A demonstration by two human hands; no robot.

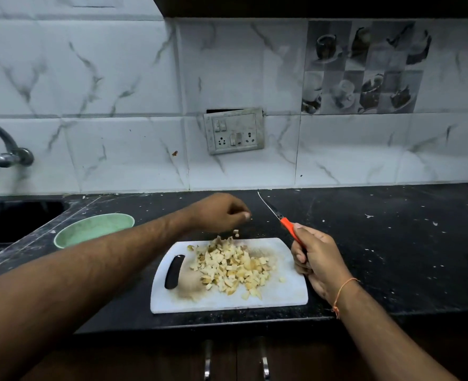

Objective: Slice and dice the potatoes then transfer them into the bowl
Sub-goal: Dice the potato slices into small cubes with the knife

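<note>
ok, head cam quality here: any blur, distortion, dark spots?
Head view: wide-angle bowing of the countertop edge and wall tiles; soft, dim lighting; corners vignetted; left hand slightly motion-blurred; diced potatoes and cutting board reasonably sharp.

Wall switchboard on marble tiles, curved tap at far left, two cabinet handles below.

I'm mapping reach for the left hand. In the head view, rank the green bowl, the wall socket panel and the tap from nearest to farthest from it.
Measured from the left hand, which hangs above the counter behind the cutting board:
1. Green bowl: on the counter to its left, beside the sink.
2. Wall socket panel: on the tiled wall above and behind it.
3. Tap: far left, on the wall over the sink.
</note>
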